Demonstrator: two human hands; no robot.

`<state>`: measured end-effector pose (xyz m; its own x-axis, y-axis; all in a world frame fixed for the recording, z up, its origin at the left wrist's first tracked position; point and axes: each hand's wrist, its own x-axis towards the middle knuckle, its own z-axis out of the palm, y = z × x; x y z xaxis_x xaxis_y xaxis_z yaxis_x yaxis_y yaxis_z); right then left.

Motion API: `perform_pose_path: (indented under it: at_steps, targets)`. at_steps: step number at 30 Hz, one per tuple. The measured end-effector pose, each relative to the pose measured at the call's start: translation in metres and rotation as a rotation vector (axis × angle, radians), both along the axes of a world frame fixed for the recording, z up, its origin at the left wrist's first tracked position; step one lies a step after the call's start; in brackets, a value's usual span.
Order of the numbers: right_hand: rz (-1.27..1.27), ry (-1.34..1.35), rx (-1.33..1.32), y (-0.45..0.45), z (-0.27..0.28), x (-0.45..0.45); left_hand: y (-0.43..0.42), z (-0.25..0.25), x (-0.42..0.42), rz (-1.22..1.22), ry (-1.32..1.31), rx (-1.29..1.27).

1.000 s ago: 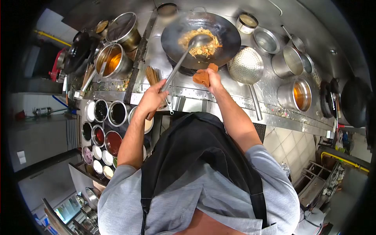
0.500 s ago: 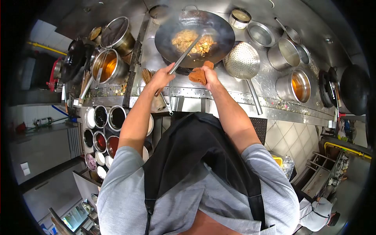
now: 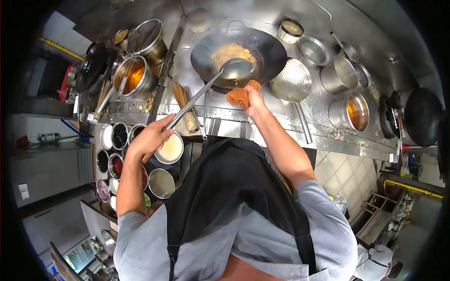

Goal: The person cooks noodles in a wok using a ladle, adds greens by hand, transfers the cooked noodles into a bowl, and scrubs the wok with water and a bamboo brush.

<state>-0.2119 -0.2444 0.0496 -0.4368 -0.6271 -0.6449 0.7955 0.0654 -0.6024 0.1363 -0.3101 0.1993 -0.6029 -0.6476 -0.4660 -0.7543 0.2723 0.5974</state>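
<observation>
My left hand [image 3: 152, 136] is closed around the end of a long-handled ladle [image 3: 236, 70], off to the left of the stove. The ladle's bowl hangs above the near side of a large dark wok [image 3: 269, 51]. Behind the bowl lies a heap of browned food that looks like noodles [image 3: 227, 52], with steam rising over it. My right hand [image 3: 254, 99] grips a folded orange-brown cloth [image 3: 239, 97] at the wok's near rim; whether a handle is under the cloth cannot be seen.
Right of the wok lie a perforated strainer [image 3: 290, 79] and several steel pots [image 3: 338, 75]. A bamboo brush [image 3: 185, 105] rests on the left, beyond it a pot of amber liquid [image 3: 133, 75]. Several seasoning containers [image 3: 169, 149] stand below my left hand. Another person [image 3: 375, 262] is at lower right.
My left hand has drawn back down and left with the ladle, lifting its bowl out of the food toward the near rim. My right hand stays on the cloth; the wok appears slightly tilted.
</observation>
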Motion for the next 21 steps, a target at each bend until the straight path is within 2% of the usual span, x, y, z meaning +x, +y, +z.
perform_pose_path:
  at_steps: [2, 4, 6, 7, 10, 11, 13, 15, 16, 17, 18, 21]
  targets:
    - [0.079, 0.01, 0.005, -0.004, -0.018, -0.002, 0.021, 0.041, -0.013, 0.104, -0.167, 0.269]
    - [0.113, 0.008, -0.013, -0.01, -0.025, -0.003, 0.028, 0.022, -0.023, 0.045, -0.036, 0.097]
    - [0.077, -0.038, -0.088, 0.002, -0.038, 0.007, 0.02, -0.045, -0.02, -0.116, 0.146, -0.251]
    - [0.059, -0.059, -0.127, 0.01, -0.041, 0.012, 0.022, -0.055, -0.026, -0.07, 0.08, -0.268]
    - [0.207, 0.065, -0.202, 0.087, -0.055, 0.042, 0.04, -0.06, -0.053, 0.077, -0.09, -0.274]
    - [0.273, 0.176, -0.225, 0.111, -0.085, 0.044, 0.044, -0.057, -0.051, 0.087, -0.048, -0.264]
    - [0.256, 0.144, -0.137, 0.127, -0.087, 0.048, 0.051, -0.05, -0.036, 0.098, 0.025, -0.236]
    - [0.332, 0.189, -0.183, 0.119, -0.057, 0.033, 0.056, -0.023, -0.026, 0.079, 0.083, -0.207]
    - [0.183, -0.039, -0.171, 0.094, -0.046, 0.029, 0.057, 0.004, -0.029, 0.083, -0.048, -0.119]
    - [0.129, -0.006, -0.153, 0.075, -0.005, 0.025, 0.057, 0.028, -0.034, 0.087, -0.181, -0.036]
    - [0.108, -0.012, -0.083, 0.045, -0.011, 0.014, 0.058, 0.039, -0.038, 0.091, -0.221, 0.0]
    - [0.078, 0.028, -0.077, 0.003, -0.031, 0.001, 0.048, 0.0, -0.037, -0.058, -0.03, -0.223]
